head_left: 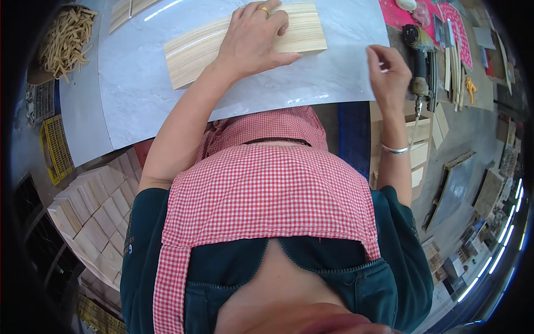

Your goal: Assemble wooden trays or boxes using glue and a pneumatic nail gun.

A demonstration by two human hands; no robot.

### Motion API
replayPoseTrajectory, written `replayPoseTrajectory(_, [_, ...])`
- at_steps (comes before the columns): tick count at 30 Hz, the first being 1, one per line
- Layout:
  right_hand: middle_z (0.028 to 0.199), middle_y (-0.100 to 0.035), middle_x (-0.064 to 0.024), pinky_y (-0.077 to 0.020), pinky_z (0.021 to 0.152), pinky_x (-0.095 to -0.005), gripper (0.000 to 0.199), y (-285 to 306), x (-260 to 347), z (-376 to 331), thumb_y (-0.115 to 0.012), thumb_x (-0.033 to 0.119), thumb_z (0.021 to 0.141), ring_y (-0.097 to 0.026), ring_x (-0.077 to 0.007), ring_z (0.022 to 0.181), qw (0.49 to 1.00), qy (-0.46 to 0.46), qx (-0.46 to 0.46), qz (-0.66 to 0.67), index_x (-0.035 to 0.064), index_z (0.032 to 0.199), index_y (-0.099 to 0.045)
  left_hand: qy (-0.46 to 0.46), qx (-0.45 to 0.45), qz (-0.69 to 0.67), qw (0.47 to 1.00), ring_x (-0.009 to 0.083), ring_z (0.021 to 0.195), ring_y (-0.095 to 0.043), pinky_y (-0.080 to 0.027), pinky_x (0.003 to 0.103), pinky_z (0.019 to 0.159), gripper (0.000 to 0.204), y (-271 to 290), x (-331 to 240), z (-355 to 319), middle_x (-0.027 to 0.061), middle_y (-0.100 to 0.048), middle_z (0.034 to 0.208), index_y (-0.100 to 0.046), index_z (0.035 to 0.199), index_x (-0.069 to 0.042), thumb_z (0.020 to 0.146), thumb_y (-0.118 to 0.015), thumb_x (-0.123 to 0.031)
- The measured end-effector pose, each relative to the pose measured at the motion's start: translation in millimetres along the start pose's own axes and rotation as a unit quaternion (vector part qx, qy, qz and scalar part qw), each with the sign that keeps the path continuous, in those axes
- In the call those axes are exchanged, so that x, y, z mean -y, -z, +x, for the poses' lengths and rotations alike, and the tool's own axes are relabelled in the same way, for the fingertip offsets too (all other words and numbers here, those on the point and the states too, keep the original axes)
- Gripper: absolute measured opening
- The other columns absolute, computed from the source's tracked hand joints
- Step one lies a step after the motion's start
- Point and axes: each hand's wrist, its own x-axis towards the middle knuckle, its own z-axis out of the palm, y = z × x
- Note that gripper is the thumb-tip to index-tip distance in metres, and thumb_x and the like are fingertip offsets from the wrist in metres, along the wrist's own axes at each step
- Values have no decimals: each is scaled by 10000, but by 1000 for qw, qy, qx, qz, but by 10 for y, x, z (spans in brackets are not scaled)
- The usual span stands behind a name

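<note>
A long pale wooden box (pixel 192 58) with striped grain lies at a slant on the white marbled tabletop (pixel 311 78). Across its top rests my left hand (pixel 250 42), fingers curled over towards the far side and thumb stretched along the near edge. My right hand (pixel 389 75) is raised off the table's right edge, apart from the box. Its fingers are bent in and pinched towards the thumb; a small pale spot shows between them, too small to name. Just right of that hand stands a black air nail gun (pixel 420 64) with a hose fitting.
More wooden pieces (pixel 125 14) lie at the table's far left. A container of thin wood strips (pixel 67 42) stands beyond the left edge. Stacked wooden boxes (pixel 100 211) fill the floor at left, near a yellow crate (pixel 55 147). Orange-handled pliers (pixel 470 89) and slats (pixel 456 75) lie at right.
</note>
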Motion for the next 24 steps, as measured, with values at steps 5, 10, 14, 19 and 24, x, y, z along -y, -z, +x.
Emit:
replayPoseTrajectory(5, [863,-700,-55,-487,630,-279,149,149,57,55,-729,19,815,-600,-173,674,997,-59,56,-8,32,963,-721,11,-60,75,995,315,1229,-519,-391,450,1085,491,-79,-9,-43,122,-562,1391,-571,962,-98,666,-883,-333])
replayPoseTrajectory(10, [960,-709,-100,-522,747,-363,240,163,-178,21,-751,84,814,-642,-268,806,986,12,-34,-161,28,1043,-704,-1,-13,5,1000,400,1278,-452,-313,495,1094,480,-4,62,-25,244,-505,1391,-517,912,-93,730,-821,-415])
replayPoseTrajectory(14, [1042,-694,-208,-532,861,-434,433,709,-1151,-120,-755,237,824,-659,-369,941,903,-140,-36,-405,18,1180,-644,-18,-16,16,1000,395,1264,-462,-324,493,1081,476,18,70,-6,243,-523,1359,-539,907,-87,729,-813,-433])
replayPoseTrajectory(19, [1118,-664,-280,-526,896,-461,555,892,-1549,38,-729,306,826,-659,-400,1006,906,-207,43,-366,-8,1260,-584,116,97,-31,988,389,1247,-472,-338,495,1065,470,134,14,207,239,-540,1327,-567,901,-81,729,-804,-448])
replayPoseTrajectory(24, [989,-696,-250,-552,804,-437,442,900,-1868,198,-713,268,832,-689,-369,885,875,-218,113,-417,-59,1121,-638,41,-3,34,999,387,1231,-484,-351,498,1053,495,58,9,161,240,-549,1307,-606,939,-59,721,-806,-456])
